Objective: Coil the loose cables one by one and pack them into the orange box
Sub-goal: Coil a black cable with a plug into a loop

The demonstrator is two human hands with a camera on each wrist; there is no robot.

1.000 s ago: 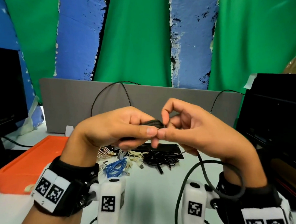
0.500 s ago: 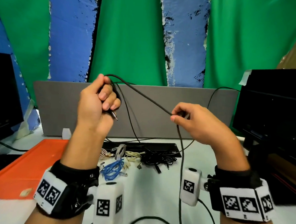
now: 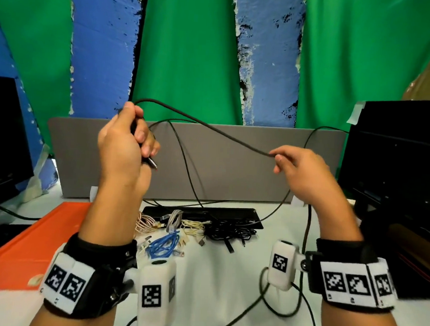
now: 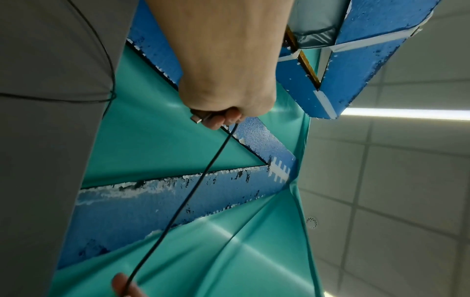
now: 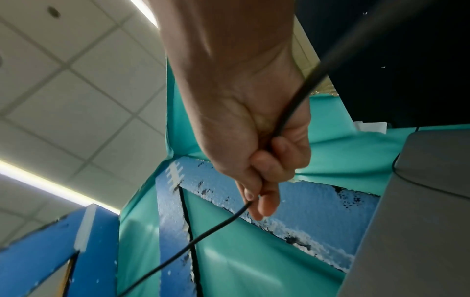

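A long black cable [image 3: 210, 129] stretches in the air between both hands above the table. My left hand [image 3: 129, 143] is raised and grips the cable's plug end; the metal plug tip [image 3: 152, 163] sticks out below the fist, also seen as the plug [image 4: 199, 119] in the left wrist view. My right hand [image 3: 293, 167] pinches the cable [image 5: 284, 120] farther along, and the rest hangs down past the right wrist to the table. The orange box [image 3: 30, 243] sits at the left, behind my left wrist.
A heap of loose cables lies mid-table: blue [image 3: 163, 245], cream [image 3: 193, 227], braided [image 3: 144, 224] and a black tangle [image 3: 230, 232]. A grey panel [image 3: 234, 163] stands behind. Black monitors flank the scene at left [image 3: 3, 139] and right [image 3: 395, 172].
The hands, together at chest height a second ago, have drawn apart. The left hand rose with the plug end and the right slid along the cable to the right.
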